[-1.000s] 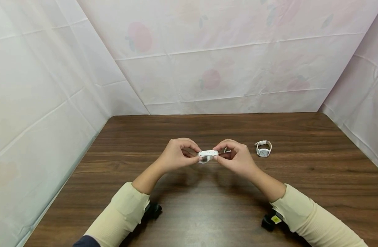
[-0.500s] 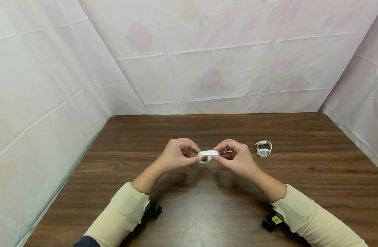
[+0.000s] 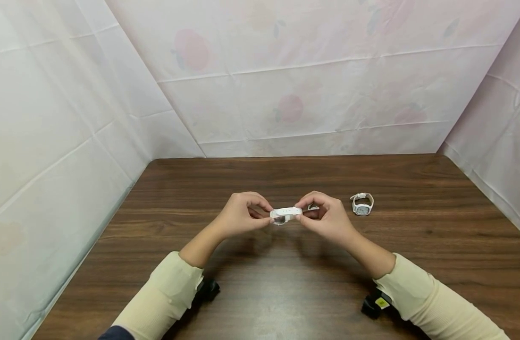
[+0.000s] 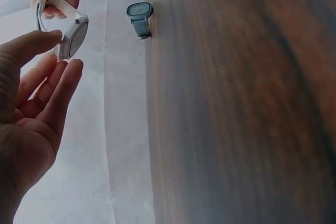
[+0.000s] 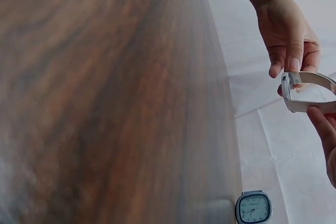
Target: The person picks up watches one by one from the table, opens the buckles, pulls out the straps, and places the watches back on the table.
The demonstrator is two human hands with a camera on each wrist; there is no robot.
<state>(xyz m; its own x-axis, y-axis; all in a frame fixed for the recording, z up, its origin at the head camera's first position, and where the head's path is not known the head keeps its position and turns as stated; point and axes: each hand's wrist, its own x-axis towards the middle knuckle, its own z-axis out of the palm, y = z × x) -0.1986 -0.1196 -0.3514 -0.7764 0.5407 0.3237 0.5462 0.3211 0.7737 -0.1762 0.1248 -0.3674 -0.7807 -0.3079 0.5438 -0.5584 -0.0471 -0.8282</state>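
A white wristwatch is held above the table between both hands, its strap closed into a loop. The left hand pinches it at the left, with the thumb and fingers on the watch case in the left wrist view. At the other side the right hand pinches the strap. In the right wrist view the strap arches between the hands, and the right hand is partly cut off.
A second white watch stands on the brown wooden table, to the right. A dark bluish-green watch stands nearer the hands; in the head view the right hand mostly hides it. Pale curtains border the table.
The left hand has shifted slightly to the left, and the watch's left end has moved a little with it. The right hand stays almost still.
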